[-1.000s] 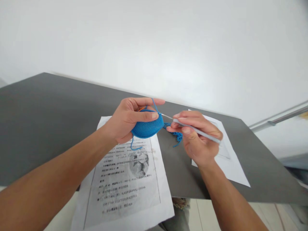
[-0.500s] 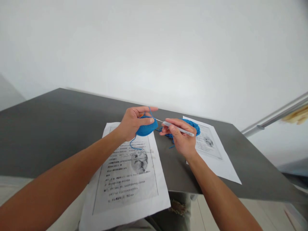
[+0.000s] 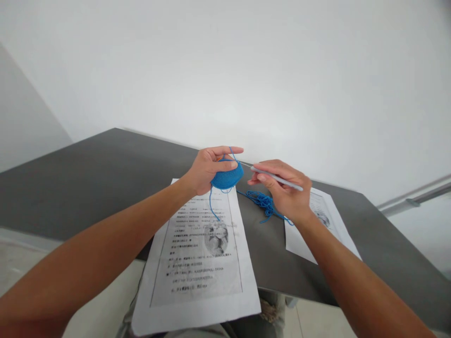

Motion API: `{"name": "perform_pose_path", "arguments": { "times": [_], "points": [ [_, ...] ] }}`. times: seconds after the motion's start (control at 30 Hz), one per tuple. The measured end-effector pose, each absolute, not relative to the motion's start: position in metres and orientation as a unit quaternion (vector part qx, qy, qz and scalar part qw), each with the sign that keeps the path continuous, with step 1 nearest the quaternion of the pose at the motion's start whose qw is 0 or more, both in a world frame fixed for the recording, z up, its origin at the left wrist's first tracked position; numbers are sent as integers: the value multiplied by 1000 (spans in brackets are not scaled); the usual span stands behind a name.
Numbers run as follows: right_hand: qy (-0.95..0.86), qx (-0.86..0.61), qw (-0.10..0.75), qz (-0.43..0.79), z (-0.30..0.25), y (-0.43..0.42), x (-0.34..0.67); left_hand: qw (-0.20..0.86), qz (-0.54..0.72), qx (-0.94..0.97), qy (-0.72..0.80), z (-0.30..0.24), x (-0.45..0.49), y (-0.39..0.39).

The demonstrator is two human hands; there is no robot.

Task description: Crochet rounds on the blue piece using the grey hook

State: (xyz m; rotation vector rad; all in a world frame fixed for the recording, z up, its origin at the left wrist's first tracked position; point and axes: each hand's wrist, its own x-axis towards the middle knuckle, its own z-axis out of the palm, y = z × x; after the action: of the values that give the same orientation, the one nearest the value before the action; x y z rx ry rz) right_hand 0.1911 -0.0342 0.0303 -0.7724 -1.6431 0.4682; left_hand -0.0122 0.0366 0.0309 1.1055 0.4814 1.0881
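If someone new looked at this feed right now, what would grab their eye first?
First, the bright blue stitched piece near the middle of the view, held in the left hand. Just right of it, the right hand grips a pale-handled tool whose thin shaft points at the piece's upper edge. Below, tangled blue yarn lies on the dark table between two printed sheets.

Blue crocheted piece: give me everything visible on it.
The blue crocheted piece is rounded, with curved stitch rows in what looks like yarn. The left hand holds it by its upper left part, over the far end of the printed sheet. A loose strand hangs below; the crochet hook seems to meet its upper right edge.
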Motion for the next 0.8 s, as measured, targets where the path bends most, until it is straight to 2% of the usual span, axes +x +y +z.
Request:
{"name": "perform_pose_path", "arguments": {
  "times": [0.3,0.57,0.8],
  "points": [
    [-678,-373,597,213,2,-40,204,714,438,492,239,12,-8,35],
    [-735,-362,552,156,14,-49,213,699,412,532,242,7,-11,34],
    [-739,-347,552,170,14,-52,220,710,380,537,251,8,-12,32]
  ]
}}
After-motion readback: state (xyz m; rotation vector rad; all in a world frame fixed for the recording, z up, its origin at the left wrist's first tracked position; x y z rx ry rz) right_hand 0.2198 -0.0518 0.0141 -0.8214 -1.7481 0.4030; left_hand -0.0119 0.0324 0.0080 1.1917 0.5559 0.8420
